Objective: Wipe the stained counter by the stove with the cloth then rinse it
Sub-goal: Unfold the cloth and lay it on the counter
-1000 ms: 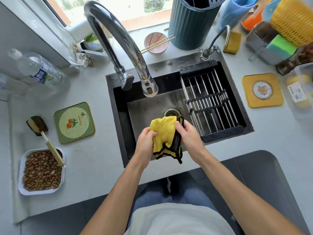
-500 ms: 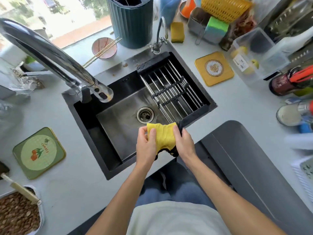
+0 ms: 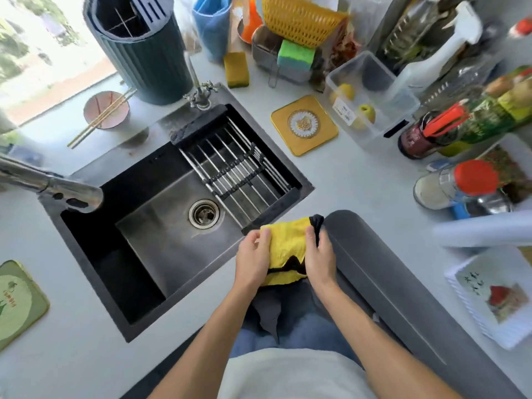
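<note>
A yellow cloth (image 3: pixel 288 249) with dark edging is gripped from both sides at the near right corner of the sink (image 3: pixel 161 226), over the front edge of the counter (image 3: pixel 359 191). The left hand (image 3: pixel 253 259) is closed on the cloth's left side, with fingers (image 3: pixel 264 234) curled over its top edge; the right hand (image 3: pixel 321 254) is closed on the right side, where a dark bunched corner of the cloth sticks up just past the fingertips. A dark flap of the cloth is seen hanging below the hands. The basin of the sink is seen beyond, with the drain (image 3: pixel 203 213) in its floor and a metal rack (image 3: pixel 233 174) laid across its right part. The faucet spout (image 3: pixel 54 188) is extended over the sink's left rim. A yellow coaster (image 3: pixel 304 124) is laid on the counter to the right of the sink, and a green coaster (image 3: pixel 17 300) is seen at the left edge. Farther back, a bowl (image 3: pixel 106 109) with chopsticks (image 3: pixel 99 119) across it is set near a dark ribbed holder (image 3: pixel 144 50), a yellow sponge (image 3: pixel 236 69) is placed behind the sink, and a clear box (image 3: pixel 371 96) is set among bottles at the right
</note>
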`<state>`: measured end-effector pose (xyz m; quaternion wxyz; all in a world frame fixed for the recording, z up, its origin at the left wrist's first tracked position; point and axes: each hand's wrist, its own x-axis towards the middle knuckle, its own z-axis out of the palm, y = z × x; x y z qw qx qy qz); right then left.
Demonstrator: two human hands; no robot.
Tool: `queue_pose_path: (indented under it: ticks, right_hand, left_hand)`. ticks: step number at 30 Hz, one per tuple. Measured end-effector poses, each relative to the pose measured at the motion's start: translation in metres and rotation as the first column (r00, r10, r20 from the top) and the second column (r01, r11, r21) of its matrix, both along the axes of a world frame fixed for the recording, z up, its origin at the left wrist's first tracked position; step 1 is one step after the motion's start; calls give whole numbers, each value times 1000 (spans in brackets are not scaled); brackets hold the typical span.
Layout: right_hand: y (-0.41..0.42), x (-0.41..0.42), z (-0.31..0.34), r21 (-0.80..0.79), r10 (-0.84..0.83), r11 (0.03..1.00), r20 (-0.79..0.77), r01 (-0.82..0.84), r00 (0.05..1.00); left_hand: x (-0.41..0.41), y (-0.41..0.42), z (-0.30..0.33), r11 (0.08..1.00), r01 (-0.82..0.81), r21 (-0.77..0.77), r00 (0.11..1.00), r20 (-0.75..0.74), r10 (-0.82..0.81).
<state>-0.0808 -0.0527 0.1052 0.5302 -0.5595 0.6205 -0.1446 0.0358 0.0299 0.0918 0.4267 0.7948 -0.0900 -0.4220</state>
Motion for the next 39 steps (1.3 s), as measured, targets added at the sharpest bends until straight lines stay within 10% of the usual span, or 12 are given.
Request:
queue_pose_path:
  ticks: [6,21,29,39]
  right_hand:
    - [-66,-39,-23,238,75,966,103,-98,992]
    - [-166,-12,-48,-83,597,769,-263,-634,758]
    - [-159,-16,-58,-118,770,375,-512,-919,380]
    - [-179,-36,-67,29,787,256,-586,-966,192]
  left_hand:
    - [-25,-54,-5,998,23,-66,996,82,-18]
    - [-11,-115,-37,993,16,117,969,242,-44]
    - [-23,-104,-50,764,544,346,491,608,-624]
    - [-4,-97,-60,538,620,571,335,427,-840]
